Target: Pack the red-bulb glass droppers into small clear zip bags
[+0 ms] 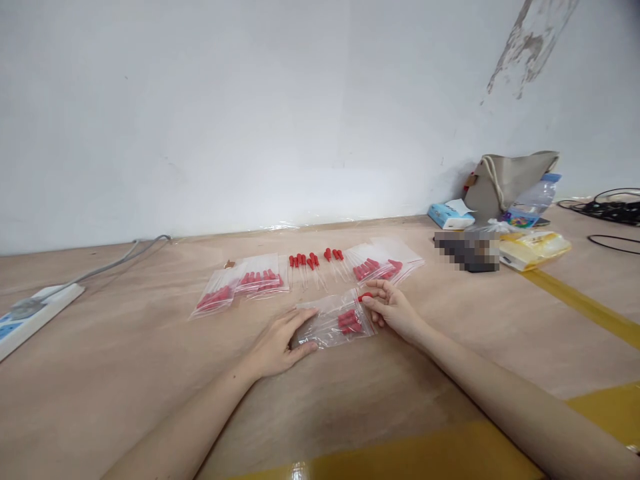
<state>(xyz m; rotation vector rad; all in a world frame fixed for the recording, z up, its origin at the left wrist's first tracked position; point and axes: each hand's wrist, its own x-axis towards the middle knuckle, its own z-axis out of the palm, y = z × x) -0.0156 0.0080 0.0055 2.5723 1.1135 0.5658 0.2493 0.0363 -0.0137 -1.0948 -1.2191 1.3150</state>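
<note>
Reaching forward with the left arm (193, 413), with wrist behind the fingers. Resting the left hand (277, 343) palm down, with thumb spread away from the pointing finger. Pinching with the right hand (395, 313), with fingers bent near the thumb. Slanting back from those fingers with the right arm (490, 383).

The broad, pale-brown tabletop (165, 373) looks like wood, smooth with a faint sheen. Across its near right run yellow tape strips (575, 303), glossy plastic. The flat zip bags (327, 319) at the middle are clear, shiny, wrinkled plastic; the red bulb-shaped caps (335, 255) beyond look smooth and rubbery. The far white wall (225, 120) is matt, rough where flaked at right.
</note>
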